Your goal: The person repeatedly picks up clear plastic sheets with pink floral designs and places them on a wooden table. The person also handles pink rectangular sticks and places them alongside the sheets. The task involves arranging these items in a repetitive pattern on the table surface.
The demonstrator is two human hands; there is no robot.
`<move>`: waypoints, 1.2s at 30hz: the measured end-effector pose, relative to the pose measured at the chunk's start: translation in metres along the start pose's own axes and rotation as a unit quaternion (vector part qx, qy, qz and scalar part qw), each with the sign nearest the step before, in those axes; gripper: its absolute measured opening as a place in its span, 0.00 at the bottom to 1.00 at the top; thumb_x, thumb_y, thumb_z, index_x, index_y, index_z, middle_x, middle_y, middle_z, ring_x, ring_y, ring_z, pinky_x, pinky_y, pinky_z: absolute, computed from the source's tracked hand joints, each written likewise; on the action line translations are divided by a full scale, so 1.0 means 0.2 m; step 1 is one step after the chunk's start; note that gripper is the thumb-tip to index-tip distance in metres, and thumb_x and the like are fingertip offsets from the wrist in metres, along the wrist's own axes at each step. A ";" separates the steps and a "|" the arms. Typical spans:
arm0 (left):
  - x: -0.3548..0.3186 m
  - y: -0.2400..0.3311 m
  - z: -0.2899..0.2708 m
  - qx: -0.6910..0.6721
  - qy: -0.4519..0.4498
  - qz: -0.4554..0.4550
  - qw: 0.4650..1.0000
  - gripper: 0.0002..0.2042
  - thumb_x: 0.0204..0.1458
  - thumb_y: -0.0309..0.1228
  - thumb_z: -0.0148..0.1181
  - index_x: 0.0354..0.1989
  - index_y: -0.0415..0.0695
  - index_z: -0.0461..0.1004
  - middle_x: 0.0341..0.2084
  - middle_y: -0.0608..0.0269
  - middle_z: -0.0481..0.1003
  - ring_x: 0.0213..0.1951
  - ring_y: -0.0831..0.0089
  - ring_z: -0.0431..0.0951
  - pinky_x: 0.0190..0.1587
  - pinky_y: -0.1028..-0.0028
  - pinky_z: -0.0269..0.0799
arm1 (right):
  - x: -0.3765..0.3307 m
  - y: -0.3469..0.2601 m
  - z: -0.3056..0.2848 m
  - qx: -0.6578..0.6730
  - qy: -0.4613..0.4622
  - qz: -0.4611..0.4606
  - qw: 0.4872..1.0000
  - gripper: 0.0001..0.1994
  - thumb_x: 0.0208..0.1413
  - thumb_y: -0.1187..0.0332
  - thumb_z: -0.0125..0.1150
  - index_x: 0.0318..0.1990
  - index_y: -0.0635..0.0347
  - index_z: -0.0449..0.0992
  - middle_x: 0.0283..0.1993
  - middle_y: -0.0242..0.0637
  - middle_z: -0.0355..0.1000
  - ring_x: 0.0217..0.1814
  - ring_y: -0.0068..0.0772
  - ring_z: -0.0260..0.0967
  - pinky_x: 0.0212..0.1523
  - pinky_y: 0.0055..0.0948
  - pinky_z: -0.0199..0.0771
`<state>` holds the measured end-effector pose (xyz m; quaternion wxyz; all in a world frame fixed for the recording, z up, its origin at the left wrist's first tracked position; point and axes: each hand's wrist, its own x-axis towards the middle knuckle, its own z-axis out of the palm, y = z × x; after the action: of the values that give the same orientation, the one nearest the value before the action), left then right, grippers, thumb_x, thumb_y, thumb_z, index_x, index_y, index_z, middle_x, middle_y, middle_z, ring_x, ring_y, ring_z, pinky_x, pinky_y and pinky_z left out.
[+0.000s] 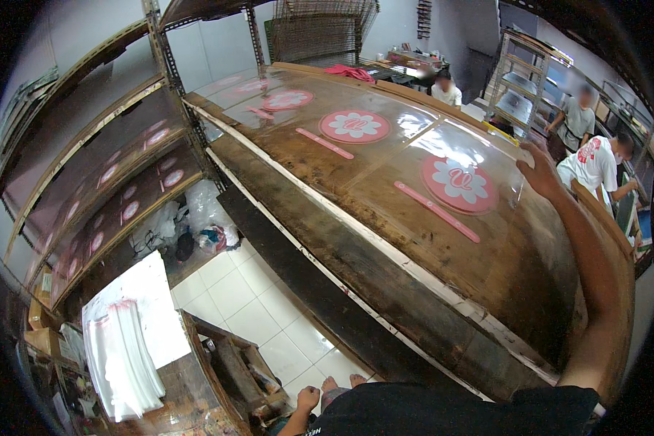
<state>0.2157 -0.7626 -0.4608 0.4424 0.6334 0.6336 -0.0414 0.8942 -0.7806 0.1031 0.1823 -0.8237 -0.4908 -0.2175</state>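
Note:
My right hand (543,171) reaches over the far right part of a long brown table (516,291). Its fingers curl at the edge of a clear plastic sheet (443,138) and appear to grip it. That sheet bears a pink disc (458,185) with a white flower shape, and a pink strip (437,212) beside it. Further left lie a similar printed disc (354,126) and strip (325,144). Low by my body, my left hand (308,398) is closed in a fist, with nothing visible in it; it hangs above the tiled floor.
Shelving boards (87,182) with more pink prints stand at the left. A stack of white sheets (127,349) lies on a wooden stand at the lower left. A pink cloth (349,72) lies at the table's far edge. Several people, one in a white shirt (592,161), are beyond the table.

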 end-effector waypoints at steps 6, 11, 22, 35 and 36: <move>0.01 -0.04 0.02 0.013 0.001 0.031 0.999 0.20 0.49 0.44 0.54 0.40 0.40 0.79 0.37 0.44 0.79 0.44 0.50 0.78 0.50 0.60 0.72 | -0.11 -0.12 -0.04 0.074 -0.160 0.023 0.984 0.19 0.62 0.57 0.51 0.49 0.64 0.74 0.50 0.50 0.73 0.57 0.47 0.68 0.58 0.40 0.65; 0.06 -0.07 0.06 0.003 -0.006 0.037 0.999 0.20 0.49 0.43 0.53 0.40 0.39 0.80 0.38 0.42 0.78 0.45 0.48 0.77 0.51 0.59 0.72 | -0.17 -0.08 0.00 0.136 -0.124 -0.010 0.983 0.18 0.63 0.57 0.49 0.46 0.65 0.74 0.46 0.48 0.72 0.51 0.47 0.69 0.55 0.39 0.66; -0.03 -0.08 0.03 -0.002 -0.020 0.010 1.000 0.20 0.48 0.43 0.54 0.40 0.38 0.79 0.40 0.42 0.78 0.46 0.49 0.77 0.51 0.61 0.71 | -0.20 -0.06 0.02 0.070 -0.103 -0.010 0.992 0.21 0.64 0.56 0.48 0.56 0.64 0.69 0.56 0.48 0.69 0.61 0.46 0.65 0.62 0.38 0.61; -0.06 -0.04 0.05 -0.003 0.008 0.023 1.000 0.17 0.48 0.41 0.54 0.36 0.39 0.80 0.35 0.45 0.79 0.43 0.51 0.79 0.48 0.61 0.74 | -0.23 -0.11 0.01 0.106 -0.115 0.022 0.987 0.23 0.65 0.55 0.46 0.58 0.67 0.67 0.61 0.49 0.66 0.65 0.46 0.60 0.65 0.37 0.56; -0.06 -0.05 0.05 -0.004 0.008 0.025 1.000 0.17 0.48 0.41 0.54 0.36 0.39 0.80 0.35 0.45 0.79 0.43 0.51 0.79 0.48 0.61 0.74 | -0.23 -0.12 -0.01 0.117 -0.125 0.020 0.985 0.23 0.65 0.55 0.47 0.57 0.67 0.67 0.61 0.49 0.66 0.65 0.46 0.61 0.65 0.37 0.56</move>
<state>0.2109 -0.7796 -0.4649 0.4410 0.6472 0.6214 -0.0231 0.8531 -0.8037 0.0813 0.2187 -0.8272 -0.5151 -0.0498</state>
